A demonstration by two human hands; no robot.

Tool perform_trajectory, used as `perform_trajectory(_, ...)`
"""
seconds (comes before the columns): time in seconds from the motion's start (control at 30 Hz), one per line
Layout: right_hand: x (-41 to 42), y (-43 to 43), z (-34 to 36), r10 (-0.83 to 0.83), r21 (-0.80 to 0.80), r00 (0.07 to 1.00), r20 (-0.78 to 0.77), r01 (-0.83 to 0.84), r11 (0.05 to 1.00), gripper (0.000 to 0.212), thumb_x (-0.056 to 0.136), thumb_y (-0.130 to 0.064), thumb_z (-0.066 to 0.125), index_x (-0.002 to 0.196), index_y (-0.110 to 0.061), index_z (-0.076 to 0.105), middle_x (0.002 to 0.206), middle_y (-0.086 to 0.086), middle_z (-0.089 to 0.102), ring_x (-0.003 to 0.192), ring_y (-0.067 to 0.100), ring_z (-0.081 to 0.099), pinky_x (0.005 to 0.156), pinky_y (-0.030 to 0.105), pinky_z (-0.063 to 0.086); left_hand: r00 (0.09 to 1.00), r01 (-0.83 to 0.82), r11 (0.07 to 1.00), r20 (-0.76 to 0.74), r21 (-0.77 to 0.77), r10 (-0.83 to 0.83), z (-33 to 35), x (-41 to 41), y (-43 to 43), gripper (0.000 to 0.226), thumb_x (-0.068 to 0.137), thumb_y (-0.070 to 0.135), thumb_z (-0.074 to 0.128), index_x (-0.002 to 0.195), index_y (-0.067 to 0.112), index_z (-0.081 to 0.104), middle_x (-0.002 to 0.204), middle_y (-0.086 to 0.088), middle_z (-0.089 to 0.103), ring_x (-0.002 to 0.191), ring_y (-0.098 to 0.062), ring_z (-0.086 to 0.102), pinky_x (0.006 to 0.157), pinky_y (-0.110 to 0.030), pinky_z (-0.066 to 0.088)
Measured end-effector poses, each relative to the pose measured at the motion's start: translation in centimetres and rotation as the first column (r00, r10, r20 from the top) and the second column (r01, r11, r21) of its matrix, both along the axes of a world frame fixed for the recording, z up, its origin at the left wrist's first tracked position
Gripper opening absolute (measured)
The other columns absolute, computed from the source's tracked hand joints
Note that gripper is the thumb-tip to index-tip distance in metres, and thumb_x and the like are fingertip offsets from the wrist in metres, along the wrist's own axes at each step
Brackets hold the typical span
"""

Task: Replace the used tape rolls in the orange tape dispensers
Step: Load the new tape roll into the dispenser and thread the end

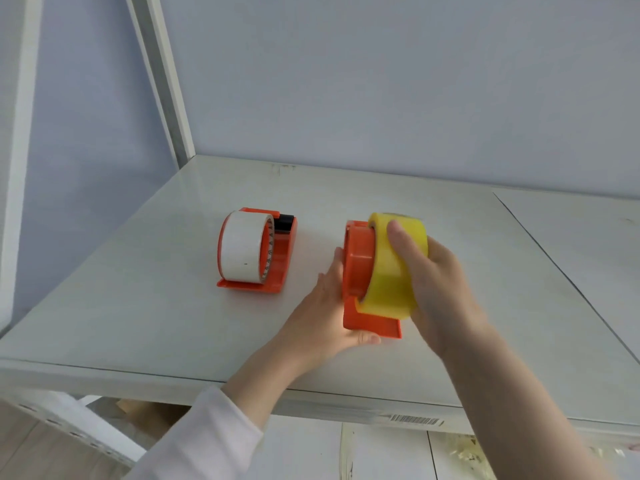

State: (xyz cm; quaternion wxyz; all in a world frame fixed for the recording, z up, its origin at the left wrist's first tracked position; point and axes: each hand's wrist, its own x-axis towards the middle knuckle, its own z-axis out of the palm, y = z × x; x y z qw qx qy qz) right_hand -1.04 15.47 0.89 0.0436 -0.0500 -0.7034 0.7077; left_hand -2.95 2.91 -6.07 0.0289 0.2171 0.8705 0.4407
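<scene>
Two orange tape dispensers stand on a white table. The left dispenser carries a white tape roll on its hub. The right dispenser stands on edge, and my left hand holds it by its left side and base. My right hand grips a yellow tape roll from the right. The roll sits partly over the orange hub, with part of the hub still showing to its left.
A wall rises behind the table, and a white upright post stands at the back left corner. A seam separates this table from a second surface on the right. A barcode sticker is on the front edge.
</scene>
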Motion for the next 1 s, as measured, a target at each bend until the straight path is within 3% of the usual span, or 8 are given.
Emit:
perform_trajectory(0.27,-1.9,0.9,3.7,-0.005,-0.269,0.994,0.107,0.034,0.963,0.030,0.081,-0.032,0.066,0.077,-0.003,0.058,0.046,-0.001,0.065,0.046,0.015,0.066,0.050,0.034,0.058,1.000,0.010,1.000,0.014,0.021,-0.011,0.4,0.5,0.1,0.109,0.070,0.034,0.078,0.146,0.019,0.002,0.155,-0.003,0.023,0.143,-0.021,0.022,0.120,-0.039,0.005)
perform_trajectory(0.33,-1.9,0.8,3.5,0.012,-0.236,0.993,0.116,0.016,0.972,0.031,0.081,-0.034,0.066,0.077,-0.003,0.060,0.049,0.001,0.066,0.046,0.015,0.065,0.047,0.029,0.055,0.996,-0.009,0.966,0.087,0.259,-0.014,1.6,1.1,0.0,0.097,0.071,0.043,0.073,0.142,0.031,0.008,0.150,0.019,0.024,0.139,0.007,0.019,0.114,-0.018,0.019)
perform_trajectory(0.4,-1.8,0.7,3.1,0.021,-0.167,0.993,0.114,-0.002,0.986,0.036,0.080,-0.040,0.064,0.079,-0.003,0.064,0.062,0.006,0.066,0.053,0.017,0.065,0.051,0.028,0.054,0.996,-0.080,0.866,0.071,0.494,0.051,3.2,1.6,0.2,0.074,0.075,0.048,0.064,0.133,0.041,0.019,0.131,0.040,0.029,0.117,0.032,0.026,0.090,0.006,0.028)
perform_trajectory(0.53,-1.8,0.0,2.0,-0.039,-0.086,0.990,0.136,0.052,0.995,0.049,0.085,-0.057,0.046,0.090,-0.011,0.064,0.092,0.013,0.069,0.079,0.026,0.068,0.076,0.039,0.056,0.967,-0.245,0.726,0.108,0.643,0.231,5.2,0.8,1.8,0.051,0.073,0.054,0.065,0.115,0.036,0.041,0.124,0.014,0.051,0.098,0.013,0.054,0.071,0.001,0.043)
perform_trajectory(0.67,-1.5,-1.3,0.1,-0.087,0.039,0.991,0.102,0.084,0.996,0.066,0.085,-0.066,0.023,0.122,-0.019,0.052,0.124,0.009,0.060,0.115,0.027,0.056,0.101,0.048,0.042,0.941,-0.322,0.735,0.116,0.597,0.317,4.9,0.5,2.8,0.040,0.085,0.027,0.062,0.115,0.028,0.035,0.131,-0.001,0.041,0.099,0.010,0.046,0.076,0.004,0.035)
perform_trajectory(0.8,-0.8,-1.8,-1.9,-0.008,0.114,1.000,-0.004,0.008,0.993,0.038,0.089,-0.060,0.020,0.096,-0.031,0.042,0.118,0.015,0.059,0.111,0.028,0.056,0.099,0.048,0.042,0.965,-0.262,0.728,0.164,0.633,0.205,3.6,1.4,2.8,0.034,0.093,0.008,0.048,0.119,0.023,0.033,0.132,-0.021,0.042,0.107,-0.016,0.054,0.081,-0.015,0.045)
perform_trajectory(0.9,-0.9,-1.7,-2.6,0.028,0.109,1.000,-0.009,-0.026,0.994,0.025,0.091,-0.053,0.028,0.085,-0.030,0.033,0.117,0.014,0.057,0.108,0.024,0.057,0.095,0.043,0.045,0.976,-0.216,0.716,0.170,0.664,0.137,3.2,1.9,2.7,0.036,0.094,0.009,0.046,0.123,0.022,0.030,0.131,-0.021,0.044,0.100,-0.010,0.057,0.076,-0.010,0.048)
perform_trajectory(1.0,-0.9,-0.8,-2.2,-0.068,0.225,0.993,-0.092,0.087,0.971,0.018,0.087,-0.042,0.048,0.086,-0.032,0.033,0.109,0.004,0.049,0.099,0.015,0.052,0.080,0.022,0.043,0.984,-0.175,0.742,0.151,0.648,0.100,2.7,2.1,2.2,0.039,0.092,0.016,0.048,0.123,0.028,0.027,0.132,-0.017,0.045,0.103,-0.006,0.057,0.079,-0.011,0.047)
